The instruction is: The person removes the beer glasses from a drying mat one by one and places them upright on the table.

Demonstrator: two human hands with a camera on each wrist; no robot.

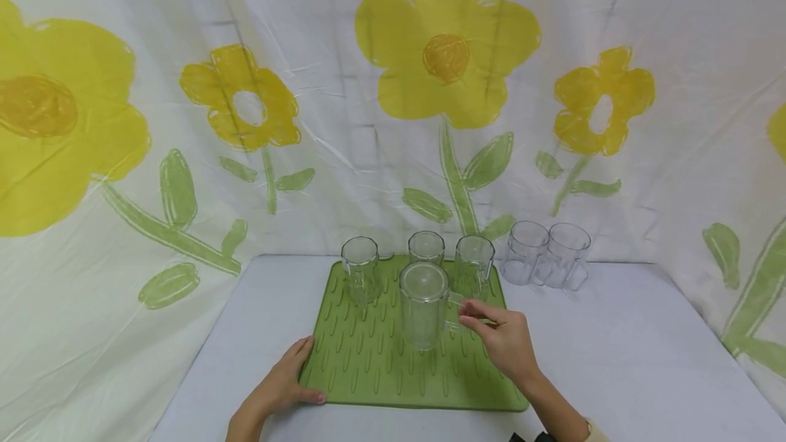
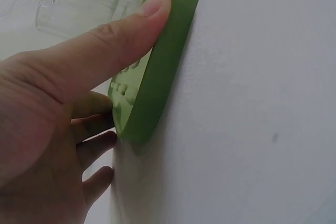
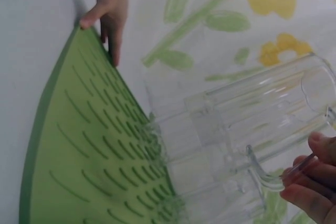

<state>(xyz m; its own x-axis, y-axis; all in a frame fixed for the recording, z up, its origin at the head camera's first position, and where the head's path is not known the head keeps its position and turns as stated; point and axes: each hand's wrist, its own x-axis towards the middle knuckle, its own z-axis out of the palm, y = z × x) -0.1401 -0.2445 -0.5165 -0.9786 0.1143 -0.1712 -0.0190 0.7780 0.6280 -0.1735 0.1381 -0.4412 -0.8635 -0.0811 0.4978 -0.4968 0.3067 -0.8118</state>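
Note:
My right hand (image 1: 502, 341) pinches the handle of a clear glass mug (image 1: 422, 316) between thumb and fingers. The mug is over the middle of the green ridged mat (image 1: 368, 377), its thick round end facing up in the head view. Three more glass mugs stand along the mat's back part: one at left (image 1: 361, 270), one in the middle (image 1: 426, 245) partly hidden by the held mug, one at right (image 1: 475, 258). At the mat's front left corner rests my left hand (image 1: 281, 379), thumb (image 2: 131, 30) along the front edge and fingers along the left side.
Two glass mugs, one (image 1: 525, 254) beside the other (image 1: 566, 258), stand on the white table (image 1: 614, 360) right of the mat's back corner. Behind the table hangs a white cloth (image 1: 331, 176) printed with yellow flowers.

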